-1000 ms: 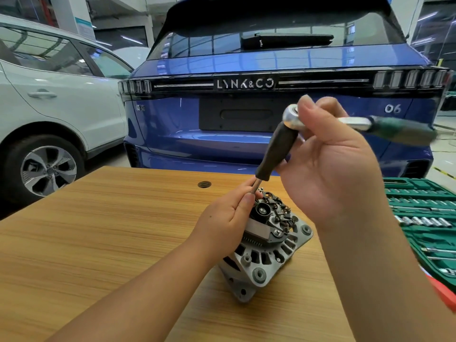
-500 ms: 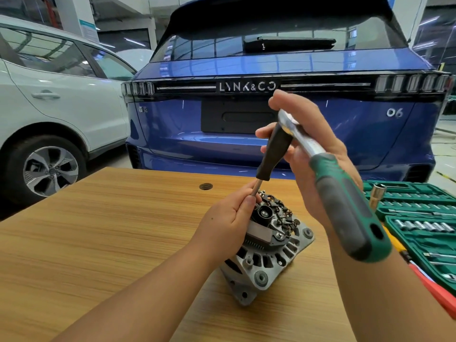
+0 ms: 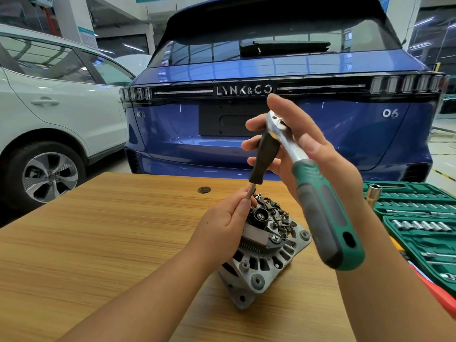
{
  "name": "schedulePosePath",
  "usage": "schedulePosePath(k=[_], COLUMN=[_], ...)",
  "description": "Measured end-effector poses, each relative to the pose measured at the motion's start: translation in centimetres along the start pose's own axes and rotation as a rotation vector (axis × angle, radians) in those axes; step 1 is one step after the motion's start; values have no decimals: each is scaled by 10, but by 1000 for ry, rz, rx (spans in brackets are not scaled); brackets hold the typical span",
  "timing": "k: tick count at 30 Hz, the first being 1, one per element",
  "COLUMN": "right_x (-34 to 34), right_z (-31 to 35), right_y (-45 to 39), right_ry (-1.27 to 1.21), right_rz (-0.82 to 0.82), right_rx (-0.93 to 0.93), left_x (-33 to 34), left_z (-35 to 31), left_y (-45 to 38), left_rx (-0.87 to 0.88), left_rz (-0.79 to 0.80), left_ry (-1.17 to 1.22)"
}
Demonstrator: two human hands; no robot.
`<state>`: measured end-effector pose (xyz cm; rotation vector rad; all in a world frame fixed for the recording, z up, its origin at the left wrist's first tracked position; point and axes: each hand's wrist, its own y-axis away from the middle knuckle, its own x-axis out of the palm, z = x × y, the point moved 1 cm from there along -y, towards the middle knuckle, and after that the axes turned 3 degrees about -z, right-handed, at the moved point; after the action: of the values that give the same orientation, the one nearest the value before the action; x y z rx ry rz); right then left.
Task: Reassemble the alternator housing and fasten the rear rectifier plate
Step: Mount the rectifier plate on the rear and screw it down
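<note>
Alternator: grey cast-aluminium alternator housing (image 3: 261,267), tilted on the wooden table, rear end up; black rectifier plate (image 3: 269,222) with copper-coloured terminals on top.
Table: light wood-grain tabletop (image 3: 103,243) with a small round dark insert (image 3: 204,190) near its far edge.
Left hand: left hand (image 3: 222,230) rests against the alternator's left side; thumb and forefinger pinch the thin steel shaft just above the rectifier plate, other fingers curled.
Ratchet: chrome ratchet wrench with green-and-grey rubber handle (image 3: 320,206), handle angled down toward the camera; a black-sleeved extension bar (image 3: 265,156) runs from its head down to the alternator.
Right hand: right hand (image 3: 315,154) holds the ratchet head from behind; fingers curled round the head and extension top, thumb along the chrome neck.
Socket set: green plastic tray of chrome sockets (image 3: 419,225) at the table's right, one socket standing upright at its near-left corner.
Vehicles: blue hatchback rear lettered LYNK&CO (image 3: 246,134) beyond the table; white car (image 3: 49,119) to its left.
</note>
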<state>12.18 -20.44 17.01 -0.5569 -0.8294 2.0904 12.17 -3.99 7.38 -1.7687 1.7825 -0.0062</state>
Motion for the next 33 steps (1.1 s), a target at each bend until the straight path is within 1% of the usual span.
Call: schedulePosePath(k=[3, 5, 7, 10, 12, 13, 15, 17, 19, 21, 23, 27, 28, 30, 33], right_x=[11, 18, 23, 26, 23, 21, 17, 15, 16, 22, 28, 32, 32, 35, 41], right_z=[4, 11, 17, 22, 25, 27, 34, 41, 46, 48, 49, 44, 41, 33, 22], right_y=[5, 3, 2, 3, 3, 2, -2, -10, -16, -19, -19, -13, -11, -8, -11], right_ry=[26, 174, 326, 435, 540, 577, 583, 496, 277, -28, -230, -533, -577, -566, -396], right_rz=[-113, -206, -332, -538, -661, -686, -663, -602, -535, -468, -449, -558, -570, -581, -613], right_rx=[-69, -142, -177, -199, -164, -119, 28, 205, 382, 472, 498, 453, 429, 338, 41], left_x=[1, -1, -3, -3, -2, -2, -3, -4, -4, -4, -3, -3, -3, -2, -3], left_z=[-3, -3, -3, -4, -3, -2, -2, -4, -7, -8, -7, -5, -5, -4, -6], left_y=[0, 1, 2, 1, 0, -1, -1, -1, 1, 3, 3, 2, 2, 2, 3], left_rx=[1, 15, 43, 72, 79, 80, 62, 61, 44, 19, 17, 7, -1, -2, 7], left_rz=[-45, -33, 8, 47, 58, 56, 63, 82, 81, 62, 45, 9, 6, -4, -24], left_ry=[34, -26, -78, -94, -86, -85, -92, -115, -121, -107, -72, 1, 0, -17, -32])
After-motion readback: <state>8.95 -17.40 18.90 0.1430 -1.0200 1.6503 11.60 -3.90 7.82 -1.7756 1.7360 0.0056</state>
